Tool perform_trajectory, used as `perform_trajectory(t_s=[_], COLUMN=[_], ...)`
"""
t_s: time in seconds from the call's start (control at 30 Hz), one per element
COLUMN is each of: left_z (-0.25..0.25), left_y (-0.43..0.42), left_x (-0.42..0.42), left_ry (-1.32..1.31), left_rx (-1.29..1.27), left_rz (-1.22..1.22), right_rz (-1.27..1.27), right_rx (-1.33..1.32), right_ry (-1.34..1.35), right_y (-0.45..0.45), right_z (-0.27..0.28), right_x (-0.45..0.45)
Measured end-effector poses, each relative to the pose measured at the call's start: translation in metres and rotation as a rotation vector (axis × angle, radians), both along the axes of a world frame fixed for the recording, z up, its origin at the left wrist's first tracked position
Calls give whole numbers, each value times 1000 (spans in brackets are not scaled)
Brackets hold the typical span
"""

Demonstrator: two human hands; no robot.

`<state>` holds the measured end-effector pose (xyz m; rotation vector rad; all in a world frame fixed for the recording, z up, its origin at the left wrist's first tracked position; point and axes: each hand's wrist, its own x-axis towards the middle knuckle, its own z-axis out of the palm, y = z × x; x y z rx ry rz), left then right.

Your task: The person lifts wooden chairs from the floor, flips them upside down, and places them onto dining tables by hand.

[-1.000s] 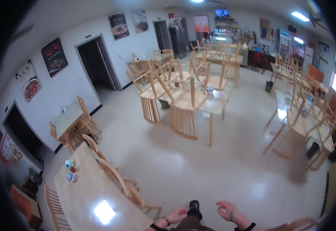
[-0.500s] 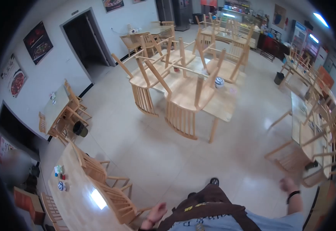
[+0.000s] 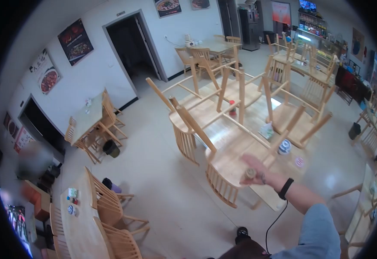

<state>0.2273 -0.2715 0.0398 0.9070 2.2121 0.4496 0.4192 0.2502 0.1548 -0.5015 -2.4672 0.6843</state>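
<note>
My right hand (image 3: pixel 259 170) reaches over the nearest upturned chair (image 3: pixel 229 162), which rests on the middle table (image 3: pixel 270 196). Its fingers and thumb are around the end of a chair leg (image 3: pixel 249 173) that points up towards me; motion blurs the fingertips a little. A black band is on the wrist. More chairs stand upside down on the same table, around a blue-and-white pot (image 3: pixel 284 146), a red-capped container (image 3: pixel 232 108) and a small packet (image 3: pixel 266 130). My left hand is out of view.
At the lower left is a table (image 3: pixel 83 224) with upright chairs (image 3: pixel 106 196). A small table (image 3: pixel 87 118) and a dark bin (image 3: pixel 111 148) are by the left wall. More tables with upturned chairs stand at the right and back. A black cord (image 3: pixel 271 224) hangs beneath my right arm.
My right hand has moved from the lower right to the nearest upturned chair and taken hold of its leg. My left hand has left the view. The middle table appears closer.
</note>
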Motion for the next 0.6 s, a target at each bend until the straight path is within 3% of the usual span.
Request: perform_trajectory(t_s=[0.03,0.07,0.1,0.2,0.27,0.4,0.5,0.6], left_z=[-25,-47,-29,-58,-75,-115,-117,-152], left_y=[28,48,84,122,132,114,90,37], left_x=[-2,1,5,15,30,57,67,71], left_ry=[-35,-118,-204,-255,-209,-195,-171,179], left_rx=[174,100,26,7,-78,-26,-50,13], left_rz=[-38,11,60,107,-64,-199,-124,-286], right_rz=[87,73,59,49,128,259,294,343], right_rx=[-91,-259,-428,-451,-482,-652,-700,-687], right_ry=[-66,8,78,44,-8,16,116,101], right_y=[2,-1,-7,-7,-13,-56,-106,-156], right_z=[-10,-17,-19,-28,-17,0,24,60], right_x=[-12,-17,-22,-26,-47,-79,-79,-70])
